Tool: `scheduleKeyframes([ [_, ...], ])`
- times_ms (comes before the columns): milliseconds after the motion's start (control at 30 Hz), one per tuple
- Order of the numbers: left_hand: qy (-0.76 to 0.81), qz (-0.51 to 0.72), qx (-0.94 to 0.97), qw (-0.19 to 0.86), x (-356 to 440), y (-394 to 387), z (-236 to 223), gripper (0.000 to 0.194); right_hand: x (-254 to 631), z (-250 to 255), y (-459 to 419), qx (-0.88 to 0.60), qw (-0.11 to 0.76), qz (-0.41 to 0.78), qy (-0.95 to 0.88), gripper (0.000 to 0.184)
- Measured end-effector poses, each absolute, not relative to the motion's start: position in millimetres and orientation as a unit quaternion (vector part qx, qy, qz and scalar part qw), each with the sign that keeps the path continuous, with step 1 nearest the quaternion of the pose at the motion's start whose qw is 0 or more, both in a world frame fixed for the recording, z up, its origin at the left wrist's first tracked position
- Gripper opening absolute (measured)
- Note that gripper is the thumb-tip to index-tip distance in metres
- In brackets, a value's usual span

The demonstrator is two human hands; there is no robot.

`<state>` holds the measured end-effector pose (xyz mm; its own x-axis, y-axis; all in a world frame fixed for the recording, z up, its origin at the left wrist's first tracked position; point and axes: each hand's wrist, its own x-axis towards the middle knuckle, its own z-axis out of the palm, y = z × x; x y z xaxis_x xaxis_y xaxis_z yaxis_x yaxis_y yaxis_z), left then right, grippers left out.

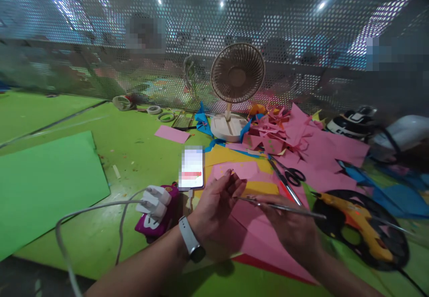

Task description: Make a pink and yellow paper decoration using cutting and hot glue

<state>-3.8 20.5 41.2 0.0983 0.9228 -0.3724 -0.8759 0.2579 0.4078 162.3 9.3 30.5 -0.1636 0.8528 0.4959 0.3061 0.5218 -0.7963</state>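
Note:
My right hand (291, 225) is closed around a slim silver metal tool (288, 208), which looks like tweezers. The tool's thin tip points left and reaches the fingers of my left hand (216, 201). That hand is turned palm up with its fingers curled in, and whatever they may hold is too small to make out. A watch with a pale strap (188, 234) is on the left wrist. Below both hands lie pink paper (258, 230) and yellow paper (221, 155). Just beyond the left hand is a lit phone (192, 167) with a cable at its lower end.
A small fan (237, 73) stands at the back beside heaped pink paper scraps (271, 127). Scissors (293, 176) and a cutter knife (284, 183) lie right of centre. A yellow glue gun (360, 219) rests on a black disc. Left are a purple power strip (147, 227) and green paper (50, 185).

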Motion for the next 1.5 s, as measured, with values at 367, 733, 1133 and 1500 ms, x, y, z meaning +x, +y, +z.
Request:
scheduleKeyframes([
  [367,0.305,0.600,0.048,0.738,-2,19,40,0.004,153,42,12,-0.437,0.504,0.420,-0.615,0.015],
  [733,0.280,0.603,0.058,0.744,0,19,33,0.004,151,37,-4,-0.408,0.492,0.346,-0.687,0.011],
  [1133,0.284,0.625,0.102,0.720,2,18,34,0.015,160,41,4,-0.426,0.532,0.478,-0.554,0.014],
  [1500,0.383,0.599,0.139,0.689,4,11,39,0.022,182,49,39,-0.415,0.616,0.461,-0.486,0.019],
])
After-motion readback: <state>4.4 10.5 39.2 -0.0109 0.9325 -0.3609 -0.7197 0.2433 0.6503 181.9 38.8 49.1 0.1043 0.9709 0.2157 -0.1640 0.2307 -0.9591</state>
